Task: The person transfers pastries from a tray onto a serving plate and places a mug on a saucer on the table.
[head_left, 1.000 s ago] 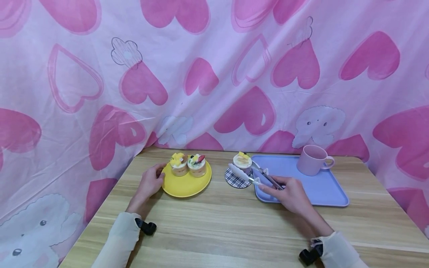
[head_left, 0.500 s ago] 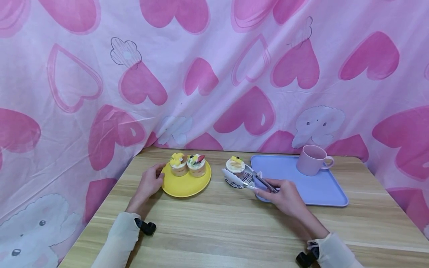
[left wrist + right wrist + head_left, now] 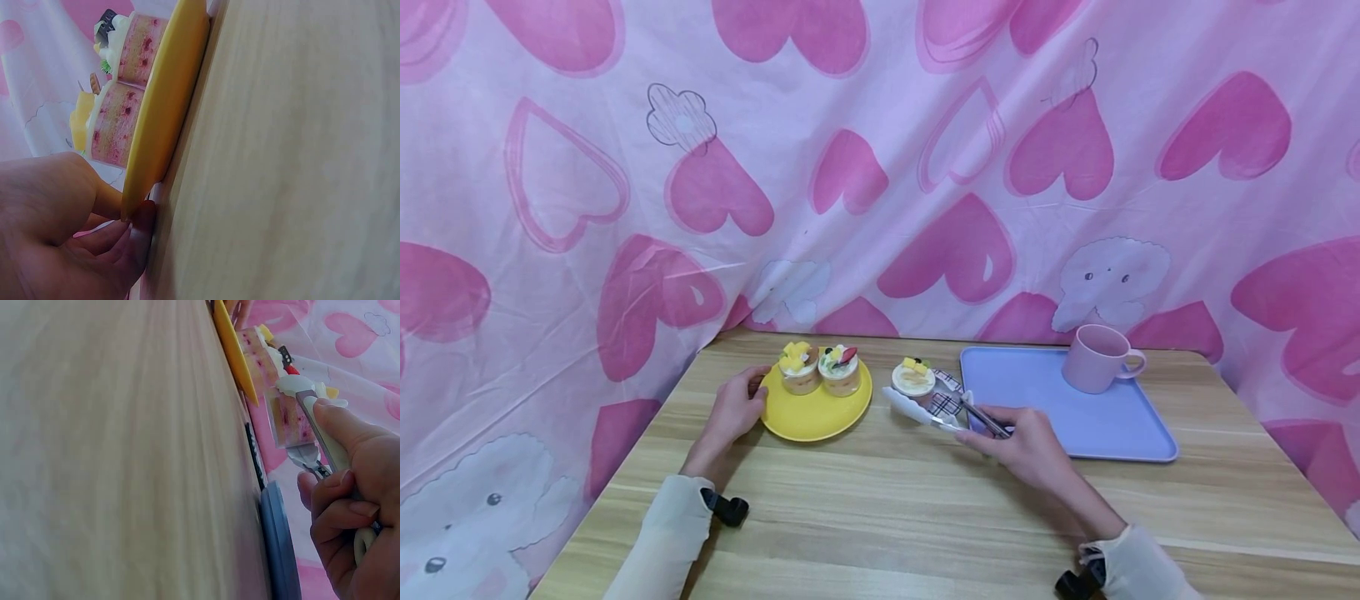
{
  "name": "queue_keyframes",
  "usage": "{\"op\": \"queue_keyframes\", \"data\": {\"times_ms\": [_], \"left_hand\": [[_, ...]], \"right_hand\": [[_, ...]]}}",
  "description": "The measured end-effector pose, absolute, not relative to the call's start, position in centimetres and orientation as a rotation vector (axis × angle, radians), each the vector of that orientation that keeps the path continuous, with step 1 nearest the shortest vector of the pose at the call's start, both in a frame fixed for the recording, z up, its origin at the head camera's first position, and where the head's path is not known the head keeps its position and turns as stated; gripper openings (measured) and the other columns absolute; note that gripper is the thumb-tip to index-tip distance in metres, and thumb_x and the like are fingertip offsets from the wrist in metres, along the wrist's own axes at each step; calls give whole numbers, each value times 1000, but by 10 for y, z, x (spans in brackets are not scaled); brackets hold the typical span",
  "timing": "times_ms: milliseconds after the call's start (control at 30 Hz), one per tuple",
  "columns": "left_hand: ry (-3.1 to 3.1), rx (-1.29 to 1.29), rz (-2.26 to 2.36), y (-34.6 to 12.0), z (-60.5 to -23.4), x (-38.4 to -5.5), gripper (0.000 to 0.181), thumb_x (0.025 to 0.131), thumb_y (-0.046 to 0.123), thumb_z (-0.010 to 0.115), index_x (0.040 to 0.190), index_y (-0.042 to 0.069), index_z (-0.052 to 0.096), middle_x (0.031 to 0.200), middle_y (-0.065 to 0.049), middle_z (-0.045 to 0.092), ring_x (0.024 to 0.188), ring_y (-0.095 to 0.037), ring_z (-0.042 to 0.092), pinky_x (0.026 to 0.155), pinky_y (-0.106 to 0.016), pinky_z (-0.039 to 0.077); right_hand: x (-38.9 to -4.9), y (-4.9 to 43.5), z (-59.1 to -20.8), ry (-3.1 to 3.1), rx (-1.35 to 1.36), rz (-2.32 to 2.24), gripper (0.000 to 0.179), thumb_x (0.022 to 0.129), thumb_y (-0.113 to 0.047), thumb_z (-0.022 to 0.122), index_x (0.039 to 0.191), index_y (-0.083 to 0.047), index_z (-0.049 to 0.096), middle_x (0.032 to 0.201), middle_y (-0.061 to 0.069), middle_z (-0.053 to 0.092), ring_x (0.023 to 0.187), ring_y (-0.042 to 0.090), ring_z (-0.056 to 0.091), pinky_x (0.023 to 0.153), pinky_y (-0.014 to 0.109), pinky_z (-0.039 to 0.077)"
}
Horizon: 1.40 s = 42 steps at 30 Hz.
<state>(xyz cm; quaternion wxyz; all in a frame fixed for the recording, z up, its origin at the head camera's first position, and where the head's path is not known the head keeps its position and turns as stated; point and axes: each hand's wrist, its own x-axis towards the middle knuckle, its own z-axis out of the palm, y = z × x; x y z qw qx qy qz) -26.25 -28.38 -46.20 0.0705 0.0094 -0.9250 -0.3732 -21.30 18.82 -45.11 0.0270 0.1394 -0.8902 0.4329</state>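
My left hand [image 3: 736,408] pinches the near-left rim of a yellow plate [image 3: 808,423], thumb over the edge and fingers beneath, as the left wrist view shows. Two small cake cups stand on the plate: one with yellow fruit cubes [image 3: 799,379], one with a strawberry slice [image 3: 841,382]. In my right hand [image 3: 1028,443] are metal tongs [image 3: 328,440] with pale tips. Between those tips sits a third cake cup [image 3: 913,383], topped with yellow cubes. The right wrist view shows this cake cup [image 3: 290,422] raised off the table, to the right of the plate.
A round checked coaster [image 3: 947,403] lies on the wooden table [image 3: 850,517], partly hidden by the tongs and cup. To its right is a blue tray [image 3: 1112,433] bearing a pink mug [image 3: 1093,371]. A pink heart-patterned cloth [image 3: 850,275] hangs behind.
My right hand has moved left with the tongs, carrying the cake cup from over the coaster towards the yellow plate. The left hand and plate have stayed put.
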Motion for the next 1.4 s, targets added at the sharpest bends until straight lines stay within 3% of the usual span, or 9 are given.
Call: {"op": "queue_keyframes", "data": {"times_ms": [233,433,667,867,1067,1200,1400], "left_hand": [[-2793,26,-1123,-284,-462,-262,45,106,1,54,151,-6,57,140,-30,68,130,-42,66,112,-57,55],[-2784,21,-1126,-284,-463,-263,44,106,1,54,150,-6,57,139,-30,68,130,-42,66,112,-57,55],[-2790,30,-1129,-284,-463,-264,45,107,2,53,151,-5,56,140,-29,68,130,-42,65,112,-56,55],[-2794,37,-1134,-285,-463,-264,46,107,2,53,152,-5,56,141,-29,67,131,-41,65,113,-57,54],[-2796,44,-1134,-284,-462,-264,46,108,3,52,153,-5,55,142,-29,67,132,-41,64,113,-57,54],[-2798,51,-1140,-284,-462,-264,46,108,3,52,153,-5,54,144,-29,66,134,-42,63,114,-57,53],[-2797,53,-1147,-284,-463,-264,46,108,3,52,153,-5,54,144,-29,66,134,-42,63,114,-56,54]], "right_hand": [[-208,178,-453,-2769,402,1384,70,80,-57,91,134,-15,78,108,4,82,57,7,57,47,27,50],[-204,171,-454,-2793,369,1416,77,79,-60,91,138,-13,75,109,6,82,51,13,60,45,29,50],[-201,164,-453,-2812,371,1417,78,79,-60,91,139,-13,75,84,-1,78,52,14,62,47,29,51],[-201,157,-453,-2804,403,1383,75,79,-59,91,136,-13,77,99,3,80,56,11,61,50,28,52],[-202,150,-453,-2782,448,1387,72,80,-59,91,134,-13,78,96,2,81,56,11,61,49,28,51],[-203,146,-453,-2783,452,1377,70,79,-59,91,133,-16,79,113,6,81,65,11,61,52,27,51],[-202,138,-450,-2804,449,1384,73,80,-59,91,135,-13,77,84,-4,74,70,12,58,52,26,48]]}}
